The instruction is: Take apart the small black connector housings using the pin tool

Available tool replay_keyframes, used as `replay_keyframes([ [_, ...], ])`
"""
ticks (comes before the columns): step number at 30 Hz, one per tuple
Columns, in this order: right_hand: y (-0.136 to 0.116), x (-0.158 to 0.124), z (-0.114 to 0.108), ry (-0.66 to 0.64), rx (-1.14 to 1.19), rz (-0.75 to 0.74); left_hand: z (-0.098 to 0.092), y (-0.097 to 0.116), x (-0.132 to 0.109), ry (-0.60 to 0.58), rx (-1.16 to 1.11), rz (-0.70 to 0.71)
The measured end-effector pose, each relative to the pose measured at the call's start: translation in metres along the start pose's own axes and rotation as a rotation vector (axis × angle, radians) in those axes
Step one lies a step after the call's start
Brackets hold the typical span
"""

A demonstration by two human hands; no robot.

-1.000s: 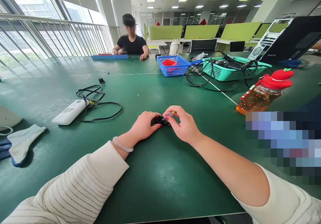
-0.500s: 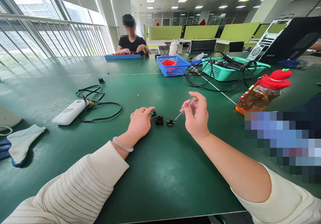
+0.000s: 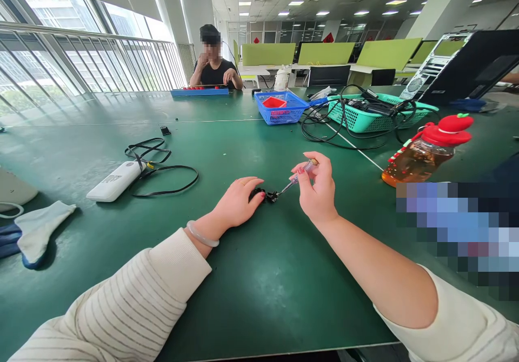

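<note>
My left hand [image 3: 239, 202] is closed around a small black square block [image 3: 257, 192] on the table, its thumb in front and its fingers over the top. The hand covers most of the block. Touching or very near its right side lies a small black piece [image 3: 271, 196] with shiny bits on it. Held in my right hand [image 3: 318, 189] is a small screwdriver [image 3: 310, 166] with a clear purplish handle. Its thin shaft slants down to the left, and the tip is at the black piece with the shiny bits.
On the green table [image 3: 259, 297], a white power bank [image 3: 115, 181] with a black cable lies left, beyond a glove [image 3: 44, 227]. A blue basket [image 3: 279, 111], a teal basket [image 3: 360, 119] with cables and a red-lidded bottle [image 3: 421, 156] stand right. A person [image 3: 214, 70] sits opposite.
My left hand has moved right, from a small black part onto the square block, and now covers it. The screwdriver tip has shifted slightly. The person opposite has raised one hand.
</note>
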State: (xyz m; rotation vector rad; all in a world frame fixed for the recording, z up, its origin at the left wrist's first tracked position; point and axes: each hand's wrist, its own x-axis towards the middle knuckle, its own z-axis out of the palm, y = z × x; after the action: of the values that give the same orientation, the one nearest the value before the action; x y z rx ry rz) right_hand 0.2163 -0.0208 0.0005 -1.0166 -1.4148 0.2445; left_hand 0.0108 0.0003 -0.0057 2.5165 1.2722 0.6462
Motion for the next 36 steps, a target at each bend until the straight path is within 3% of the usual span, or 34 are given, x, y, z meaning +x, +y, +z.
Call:
replay_keyframes([
  [5,0.001,-0.001,0.001,-0.036,-0.003,0.028,-0.002,0.008,-0.003,-0.134,0.029,0.143],
  [11,0.001,-0.003,0.002,-0.066,0.078,0.027,-0.003,0.01,-0.003,-0.123,0.047,0.08],
  [17,0.002,-0.002,0.002,-0.117,0.18,0.087,-0.002,0.009,-0.003,-0.163,0.083,0.103],
  [27,0.018,0.003,0.0,-0.025,0.258,0.162,0.0,0.01,-0.004,-0.149,0.055,0.117],
  [36,0.018,0.001,0.003,-0.012,0.253,0.251,0.001,0.029,-0.015,-0.163,-0.018,0.028],
])
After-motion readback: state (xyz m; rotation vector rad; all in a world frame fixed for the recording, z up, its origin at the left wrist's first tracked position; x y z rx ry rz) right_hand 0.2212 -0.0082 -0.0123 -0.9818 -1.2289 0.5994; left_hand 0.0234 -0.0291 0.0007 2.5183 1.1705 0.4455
